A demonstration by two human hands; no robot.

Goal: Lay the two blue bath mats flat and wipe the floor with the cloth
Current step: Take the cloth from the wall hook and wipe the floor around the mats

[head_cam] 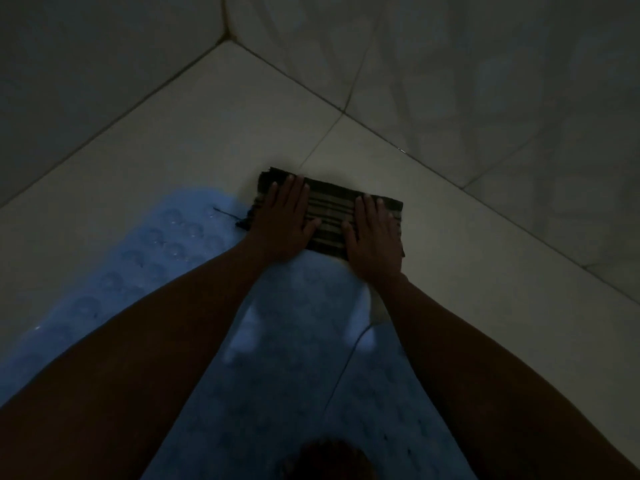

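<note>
A dark striped cloth [330,211] lies folded on the pale tiled floor [194,126], its near edge overlapping the far end of a blue bath mat [166,251]. My left hand [284,223] presses flat on the cloth's left half, fingers straight. On the right half my right hand [374,237] presses flat the same way. The blue mat with round suction cups lies flat under my arms. A second blue mat [384,393] lies beside it at the lower right, a seam visible between them.
Tiled walls [485,81] meet in a corner [227,36] just beyond the cloth, closing in the floor on the left and right. A dark shape, perhaps my foot [325,459], shows at the bottom edge. The room is dim.
</note>
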